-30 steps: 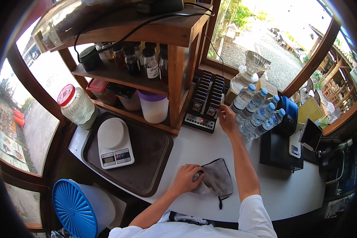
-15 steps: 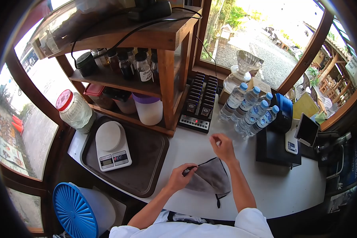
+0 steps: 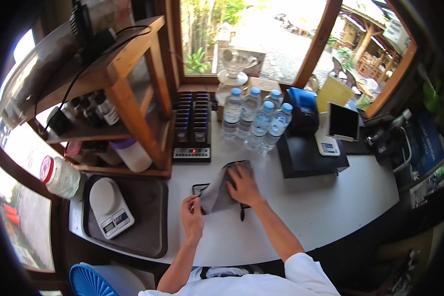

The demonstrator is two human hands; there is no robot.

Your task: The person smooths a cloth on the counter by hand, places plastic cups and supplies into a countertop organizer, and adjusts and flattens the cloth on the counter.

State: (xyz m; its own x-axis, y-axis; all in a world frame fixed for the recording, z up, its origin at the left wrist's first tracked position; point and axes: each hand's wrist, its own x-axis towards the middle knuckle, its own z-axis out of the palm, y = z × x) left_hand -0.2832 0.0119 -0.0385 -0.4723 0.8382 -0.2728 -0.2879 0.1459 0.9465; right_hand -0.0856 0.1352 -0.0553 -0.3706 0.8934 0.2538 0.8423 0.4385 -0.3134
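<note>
A grey cloth [image 3: 216, 196] with black edging and a small black loop lies on the white counter, partly lifted and creased. My left hand [image 3: 192, 214] pinches its near left edge between thumb and fingers. On the cloth's right part rests my right hand [image 3: 244, 185], fingers stretched out and apart, pressing from above. Part of the cloth is hidden under that hand. Just beyond the cloth stands a black charging dock [image 3: 192, 153] with a red display and rows of small devices.
To the left, a brown tray [image 3: 150, 217] holds a white kitchen scale [image 3: 114, 217]. A wooden shelf [image 3: 128, 108] with jars rises behind it. Several water bottles [image 3: 259, 123] stand at the back, beside a black box [image 3: 308, 160] and a tablet [image 3: 344, 121]. The white counter [image 3: 301, 212] curves along the front.
My right hand has come down from the air onto the cloth and opened. My left hand still holds the cloth's edge, which is now lifted. The camera view has turned right.
</note>
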